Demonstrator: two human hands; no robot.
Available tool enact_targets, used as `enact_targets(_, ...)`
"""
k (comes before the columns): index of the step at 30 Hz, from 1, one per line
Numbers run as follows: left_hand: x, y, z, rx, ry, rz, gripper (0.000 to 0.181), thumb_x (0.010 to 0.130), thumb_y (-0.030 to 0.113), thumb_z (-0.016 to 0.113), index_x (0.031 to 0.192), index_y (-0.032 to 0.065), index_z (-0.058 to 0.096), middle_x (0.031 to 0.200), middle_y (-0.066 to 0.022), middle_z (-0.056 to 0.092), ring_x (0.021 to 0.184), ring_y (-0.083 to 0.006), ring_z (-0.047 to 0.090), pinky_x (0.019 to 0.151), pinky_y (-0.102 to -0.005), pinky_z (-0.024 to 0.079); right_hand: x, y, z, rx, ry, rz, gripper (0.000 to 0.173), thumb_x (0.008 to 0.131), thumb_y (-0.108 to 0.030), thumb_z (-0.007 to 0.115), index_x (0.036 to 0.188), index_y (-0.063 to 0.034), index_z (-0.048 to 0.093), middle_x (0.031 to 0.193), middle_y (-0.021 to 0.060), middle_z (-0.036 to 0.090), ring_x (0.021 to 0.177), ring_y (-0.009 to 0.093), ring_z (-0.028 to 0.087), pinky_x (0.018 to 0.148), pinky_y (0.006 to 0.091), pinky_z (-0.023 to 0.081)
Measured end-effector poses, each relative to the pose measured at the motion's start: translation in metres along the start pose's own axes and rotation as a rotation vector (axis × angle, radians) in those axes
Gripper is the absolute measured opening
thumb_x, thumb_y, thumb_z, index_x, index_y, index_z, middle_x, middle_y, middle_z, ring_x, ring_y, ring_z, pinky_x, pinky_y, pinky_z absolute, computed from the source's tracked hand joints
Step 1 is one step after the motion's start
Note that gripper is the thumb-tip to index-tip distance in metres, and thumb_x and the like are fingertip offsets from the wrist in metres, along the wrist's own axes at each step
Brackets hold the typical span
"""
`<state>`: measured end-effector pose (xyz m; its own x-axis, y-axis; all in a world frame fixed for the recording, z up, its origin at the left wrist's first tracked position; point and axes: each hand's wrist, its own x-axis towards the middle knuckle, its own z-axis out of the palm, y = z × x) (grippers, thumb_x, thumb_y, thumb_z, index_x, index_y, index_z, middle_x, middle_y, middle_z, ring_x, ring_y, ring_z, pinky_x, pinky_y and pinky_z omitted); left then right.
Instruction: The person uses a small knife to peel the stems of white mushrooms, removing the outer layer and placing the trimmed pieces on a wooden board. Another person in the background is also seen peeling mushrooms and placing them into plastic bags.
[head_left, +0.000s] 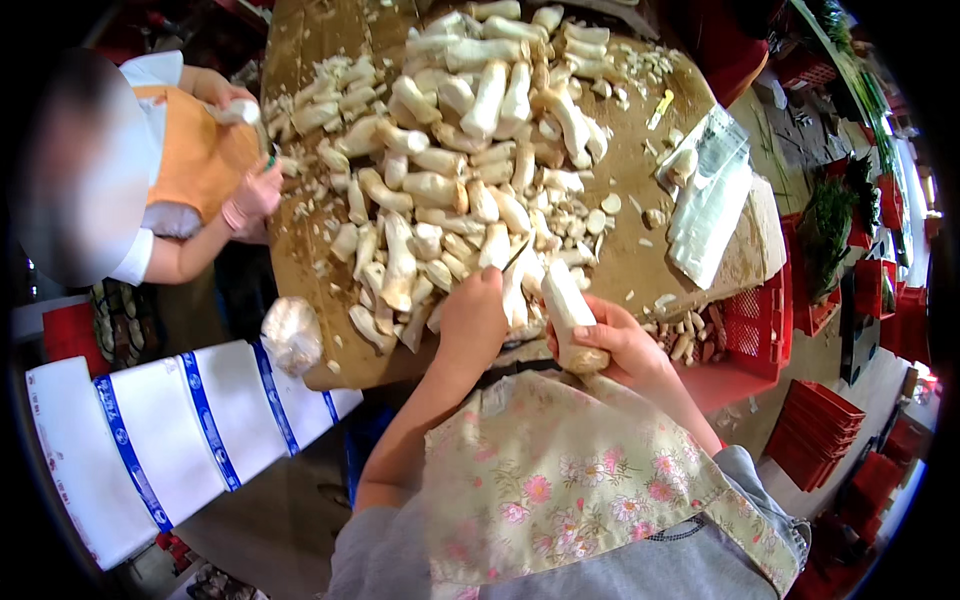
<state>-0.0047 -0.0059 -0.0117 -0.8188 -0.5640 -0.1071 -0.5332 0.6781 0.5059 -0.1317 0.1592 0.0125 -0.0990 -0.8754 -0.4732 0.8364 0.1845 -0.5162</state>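
Note:
My left hand (474, 311) is closed around a small knife, whose thin dark blade (516, 253) points up over the pile. Most of its handle is hidden in my fist. In my right hand (616, 339) is a thick king oyster mushroom (571, 319), tilted, its pale stem towards the pile and its browner end near my apron. In front of both hands lies a large heap of king oyster mushrooms (435, 191). Cut pieces and trimmings (596, 221) lie to the heap's right.
The brown tabletop (630, 259) bears a clear plastic bag (709, 199) at right. A red crate (750, 330) with mushroom pieces stands below its right edge. A bagged bundle (292, 335) sits at the left corner, near white foam boxes (150, 442). A co-worker (202, 150) at left holds a mushroom.

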Motion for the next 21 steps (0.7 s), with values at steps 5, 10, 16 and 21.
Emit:
enact_targets(5, -0.006, -0.009, 0.005, -0.299, 0.032, -0.087, 0.024, 0.092, 0.026, 0.055, 0.094, 0.0021, 0.060, 0.078, -0.0178, 0.063, 0.070, -0.0349, 0.062, 0.063, -0.0445, 0.049, 0.022, 0.011, -0.003, -0.118, 0.268, -0.118, 0.052, 0.089, -0.012, 0.062, 0.138, 0.0001, 0.045, 0.127, 0.0102, 0.058, 0.111, 0.018, 0.058, 0.099, 0.0349, 0.045)
enact_targets(10, 0.015, 0.021, 0.004, -0.639, 0.305, -0.001, 0.032, 0.084, 0.022, 0.075, 0.104, 0.0006, 0.063, 0.078, -0.0010, 0.055, 0.065, -0.0105, 0.048, 0.061, -0.0269, 0.043, 0.049, 0.022, -0.025, -0.026, 0.073, 0.015, 0.034, 0.093, -0.017, 0.057, 0.123, -0.0004, 0.055, 0.110, 0.0073, 0.065, 0.096, 0.014, 0.063, 0.085, 0.0294, 0.050)
enact_targets(16, 0.021, -0.016, 0.038, -0.683, 0.258, -0.072, 0.028, 0.100, 0.022, 0.051, 0.107, -0.0015, 0.063, 0.087, -0.0091, 0.067, 0.080, -0.0163, 0.062, 0.073, -0.0312, 0.049, 0.051, 0.024, -0.022, 0.007, 0.083, 0.166, 0.031, 0.094, -0.018, 0.054, 0.119, -0.0004, 0.055, 0.101, 0.0115, 0.066, 0.088, 0.020, 0.065, 0.078, 0.0318, 0.053)
enact_targets(21, 0.016, -0.005, 0.050, -0.673, 0.176, -0.203, 0.045, 0.098, 0.016, 0.048, 0.138, 0.0014, 0.034, 0.093, -0.0164, 0.068, 0.090, -0.0286, 0.066, 0.081, -0.0356, 0.049, 0.058, 0.031, -0.073, 0.231, 0.158, 0.221, 0.034, 0.089, -0.025, 0.054, 0.111, 0.0001, 0.059, 0.094, 0.0140, 0.067, 0.082, 0.025, 0.066, 0.079, 0.0362, 0.054)
